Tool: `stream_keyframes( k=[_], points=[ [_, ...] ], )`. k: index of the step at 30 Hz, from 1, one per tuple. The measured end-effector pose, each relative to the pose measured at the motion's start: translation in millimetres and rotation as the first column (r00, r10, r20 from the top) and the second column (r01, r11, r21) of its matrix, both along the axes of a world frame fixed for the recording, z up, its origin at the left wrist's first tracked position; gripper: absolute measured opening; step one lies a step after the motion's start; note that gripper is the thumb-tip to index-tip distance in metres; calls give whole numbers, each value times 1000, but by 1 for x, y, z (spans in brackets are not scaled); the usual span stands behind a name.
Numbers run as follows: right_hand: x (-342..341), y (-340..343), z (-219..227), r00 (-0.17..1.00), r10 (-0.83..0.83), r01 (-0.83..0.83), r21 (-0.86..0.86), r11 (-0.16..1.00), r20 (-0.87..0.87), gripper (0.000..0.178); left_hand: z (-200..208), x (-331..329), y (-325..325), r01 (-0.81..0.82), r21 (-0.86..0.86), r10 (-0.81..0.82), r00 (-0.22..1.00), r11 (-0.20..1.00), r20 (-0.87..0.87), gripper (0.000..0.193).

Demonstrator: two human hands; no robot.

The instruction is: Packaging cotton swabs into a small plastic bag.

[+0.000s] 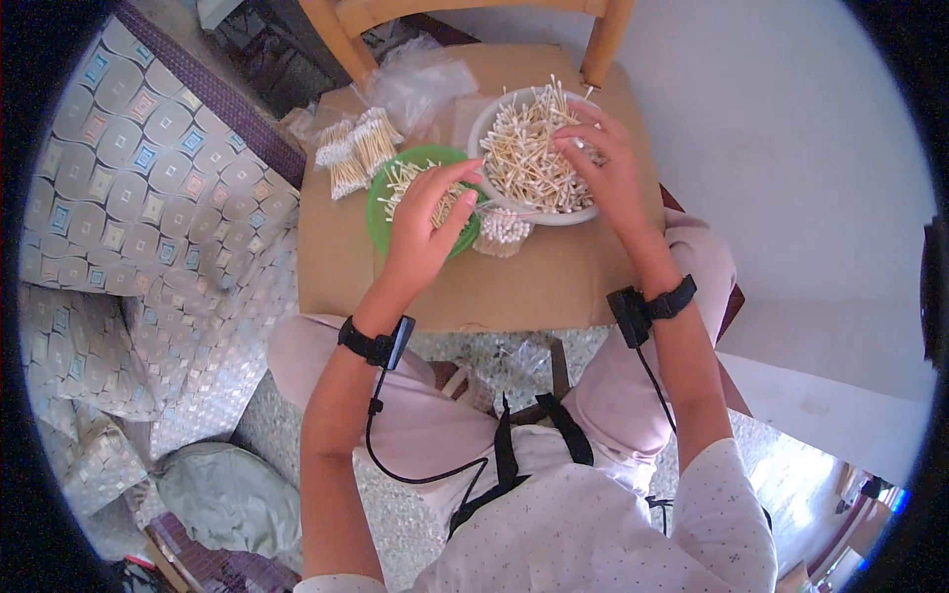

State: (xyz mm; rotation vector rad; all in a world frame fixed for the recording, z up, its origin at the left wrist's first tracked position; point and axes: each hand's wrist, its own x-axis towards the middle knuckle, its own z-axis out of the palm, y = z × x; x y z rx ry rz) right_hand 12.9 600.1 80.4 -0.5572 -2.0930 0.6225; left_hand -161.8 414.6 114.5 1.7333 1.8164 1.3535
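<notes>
My left hand (432, 212) hangs over a green bowl (376, 212) of loose cotton swabs, thumb and index finger apart, with nothing I can make out between them. To its right stands a whitish bowl (563, 216) heaped with wooden-stick cotton swabs (529, 148). At the right side of that heap is my right hand (611, 168), its fingers spread at the swabs; I see none gripped. A small upright bunch of swabs (504, 229) stands between the bowls, toward me, white tips up.
Several swab bundles (358, 148) lie left of the green bowl, beside clear plastic bags (420, 84). Everything rests on a cardboard sheet (455, 296) on a wooden chair (346, 40). A patterned covering (168, 178) is at the left, a white wall (781, 148) at the right.
</notes>
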Motion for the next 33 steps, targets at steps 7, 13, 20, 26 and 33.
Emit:
stream_keyframes(
  k=[7, 13, 20, 26, 33],
  points=[
    [1, -8, 9, 993, -39, 21, -162, 987, -111, 14, -5, -1, 1, -18, 1, 18, 1000, 1000, -11, 32],
    [2, -8, 18, 991, -132, 132, 8, 991, -9, 13, -1, -1, 2, -18, -4, 18, 1000, 1000, 3, 32],
    [1, -8, 18, 966, -193, 198, 10, 980, -171, 20, -6, -2, 2, -10, -17, 9, 1000, 1000, -21, 31],
    [-5, -18, 29, 938, -187, 148, -149, 978, -291, 29, -4, 0, 2, 0, -50, 0, 1000, 999, 3, 28],
    [-3, -10, 14, 974, -133, 94, -203, 975, -185, 23, -4, 3, 3, 121, 15, -108, 930, 993, -352, 17]
  ],
)
